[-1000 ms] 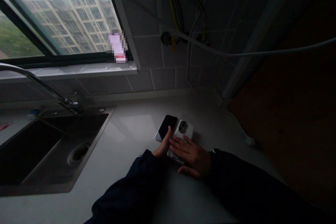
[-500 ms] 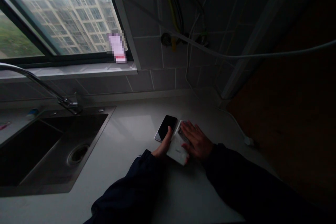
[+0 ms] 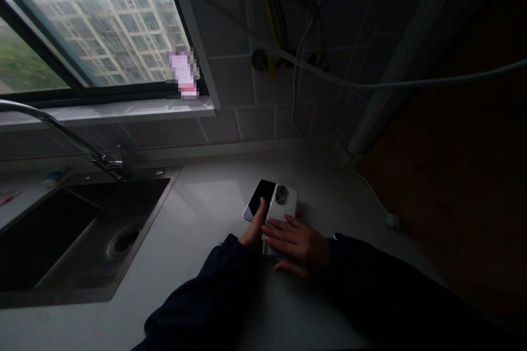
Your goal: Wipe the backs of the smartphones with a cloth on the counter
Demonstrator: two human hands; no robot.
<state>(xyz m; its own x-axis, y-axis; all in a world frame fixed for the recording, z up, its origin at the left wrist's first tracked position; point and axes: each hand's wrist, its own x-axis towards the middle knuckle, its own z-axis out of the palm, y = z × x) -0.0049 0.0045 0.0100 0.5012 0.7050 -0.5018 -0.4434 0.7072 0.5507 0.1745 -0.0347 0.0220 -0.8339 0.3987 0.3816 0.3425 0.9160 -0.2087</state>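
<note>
A white phone lies back up in my left hand, its dark camera block near the far end. My left thumb runs along the phone's left edge, and the other fingers are mostly hidden beneath it. My right hand rests flat across the lower part of the white back, fingers stretched out and not gripping. Just beyond my left thumb, a second phone with a black screen lies face up on the white countertop, partly covered by the white phone.
To the left is a steel sink with a curved faucet. A window stands behind it. Loose wires hang from the tiled wall, and a white cable with a plug lies at the counter's right side.
My right hand has slid down from the far end of the white phone to its near end, uncovering the camera block. The white phone has turned slightly; the black-screened phone stays put.
</note>
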